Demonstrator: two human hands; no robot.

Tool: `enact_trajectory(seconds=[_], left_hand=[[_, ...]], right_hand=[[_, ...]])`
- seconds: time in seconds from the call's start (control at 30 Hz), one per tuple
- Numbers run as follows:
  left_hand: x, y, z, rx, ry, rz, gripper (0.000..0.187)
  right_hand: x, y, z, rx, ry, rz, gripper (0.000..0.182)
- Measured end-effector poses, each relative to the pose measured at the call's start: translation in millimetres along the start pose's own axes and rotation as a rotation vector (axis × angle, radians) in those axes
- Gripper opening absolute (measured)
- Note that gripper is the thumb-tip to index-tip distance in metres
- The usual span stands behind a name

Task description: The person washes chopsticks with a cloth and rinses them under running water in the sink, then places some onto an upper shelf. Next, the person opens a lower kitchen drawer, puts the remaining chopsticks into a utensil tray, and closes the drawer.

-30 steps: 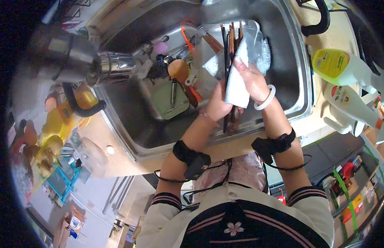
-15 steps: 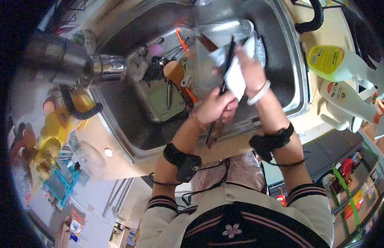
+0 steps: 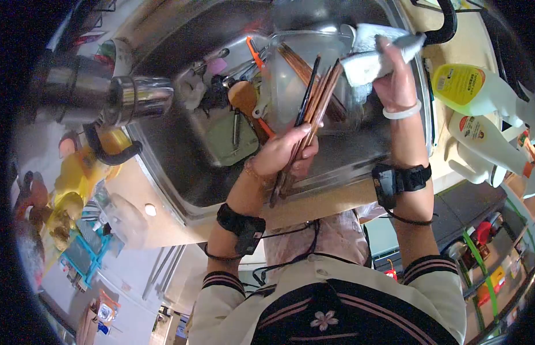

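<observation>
Over the front of the sink [image 3: 190,190], my left hand [image 3: 286,150] is closed around a bundle of chopsticks [image 3: 318,102], mostly brown with a dark one at the left. They slant up and away to the right. My right hand [image 3: 395,80] grips a white cloth [image 3: 368,64] at the sink's right side, apart from the bundle. Below the chopsticks' far ends is a clear plastic container [image 3: 285,86] with more brown chopsticks [image 3: 299,64] lying in it.
Left in the sink lie a wooden spoon [image 3: 242,95], an orange-handled tool [image 3: 255,52] and a pale green board [image 3: 230,141]. The faucet [image 3: 141,99] juts in from the left. Spray bottles [image 3: 477,86] stand on the right counter.
My right hand and the cloth have moved off the chopsticks to the right. My left hand still holds the bundle, now fanned slightly and fully in sight.
</observation>
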State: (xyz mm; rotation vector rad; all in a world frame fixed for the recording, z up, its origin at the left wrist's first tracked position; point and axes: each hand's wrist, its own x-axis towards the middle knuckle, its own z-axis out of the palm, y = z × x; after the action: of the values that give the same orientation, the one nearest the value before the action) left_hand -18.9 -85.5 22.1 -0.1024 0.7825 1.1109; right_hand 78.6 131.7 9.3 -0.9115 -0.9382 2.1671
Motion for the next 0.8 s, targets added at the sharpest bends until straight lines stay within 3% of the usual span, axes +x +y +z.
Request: enact_trajectory(seconds=[0.07, 0.23, 0.33, 0.43, 0.47, 0.63, 0.77, 0.8], left_hand=[[1, 1, 1, 0.095, 0.025, 0.043, 0.029], [5, -6, 4, 0.229, 0.12, 0.307, 0.033], [3, -3, -7, 0.373, 0.074, 0.262, 0.037], [3, -7, -1, 0.274, 0.125, 0.172, 0.039], [3, -9, 0, 0.274, 0.15, 0.145, 0.039], [6, -23, -6, 0.364, 0.154, 0.161, 0.035], [8, -24, -3, 0.479, 0.208, 0.122, 0.029], [8, -26, -4, 0.463, 0.187, 0.122, 0.03]], right_hand=[[-6, 2, -6, -0.124, 0.01, 0.018, 0.029], [1, 22, -49, 0.024, 0.05, 0.168, 0.013], [-4, 24, -49, -0.022, 0.126, 0.161, 0.011], [-12, 17, -18, -0.044, 0.292, 0.192, 0.009], [-8, 27, -36, -0.047, 0.242, 0.184, 0.017], [-8, 29, -32, 0.006, 0.457, 0.239, 0.006], [-8, 13, -11, -0.118, 0.554, 0.051, 0.003], [-10, 10, -5, -0.112, 0.442, -0.018, 0.013]])
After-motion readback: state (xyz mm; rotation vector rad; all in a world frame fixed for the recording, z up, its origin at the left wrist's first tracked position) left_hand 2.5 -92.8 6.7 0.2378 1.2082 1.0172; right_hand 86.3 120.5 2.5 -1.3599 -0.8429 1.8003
